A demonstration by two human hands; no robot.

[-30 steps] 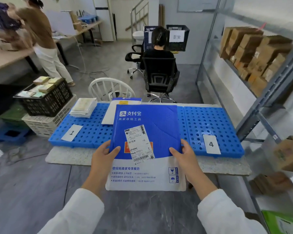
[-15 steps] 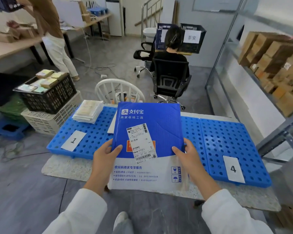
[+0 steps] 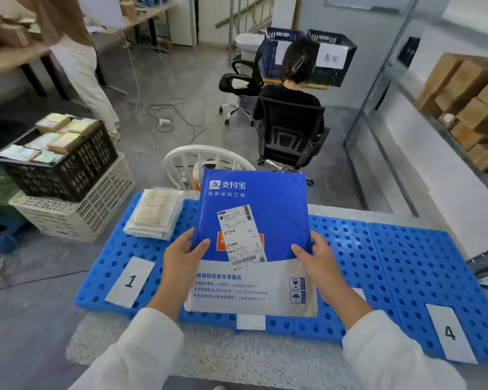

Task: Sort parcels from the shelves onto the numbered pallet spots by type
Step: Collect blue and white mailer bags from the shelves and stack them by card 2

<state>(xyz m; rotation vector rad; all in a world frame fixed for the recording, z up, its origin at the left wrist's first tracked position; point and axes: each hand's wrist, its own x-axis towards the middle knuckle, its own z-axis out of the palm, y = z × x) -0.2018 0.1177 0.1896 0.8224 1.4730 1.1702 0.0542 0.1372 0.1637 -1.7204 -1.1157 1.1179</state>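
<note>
A flat blue and white mailer parcel (image 3: pixel 276 212) with a shipping label hangs over the middle of the blue perforated pallet (image 3: pixel 400 266). My left hand (image 3: pixel 181 257) grips its left edge, thumb on top. My right hand (image 3: pixel 319 263) grips its right edge the same way. Paper tag 1 (image 3: pixel 130 281) lies at the pallet's front left and tag 4 (image 3: pixel 450 332) at its front right. A stack of clear-wrapped flat packets (image 3: pixel 154 212) rests behind tag 1. The parcel hides the pallet spot beneath it.
A black crate (image 3: pixel 59 161) of small parcels sits on a white crate (image 3: pixel 76 212) at left. A white chair (image 3: pixel 206 161) stands behind the pallet. A seated person (image 3: pixel 290 88) and a standing person (image 3: pixel 76 52) are beyond. Shelves with cardboard boxes (image 3: pixel 468 108) line the right.
I have come closer to the pallet and the parcel has moved forward over its middle. Both hands keep the same grip. The shelf has slid further right in view.
</note>
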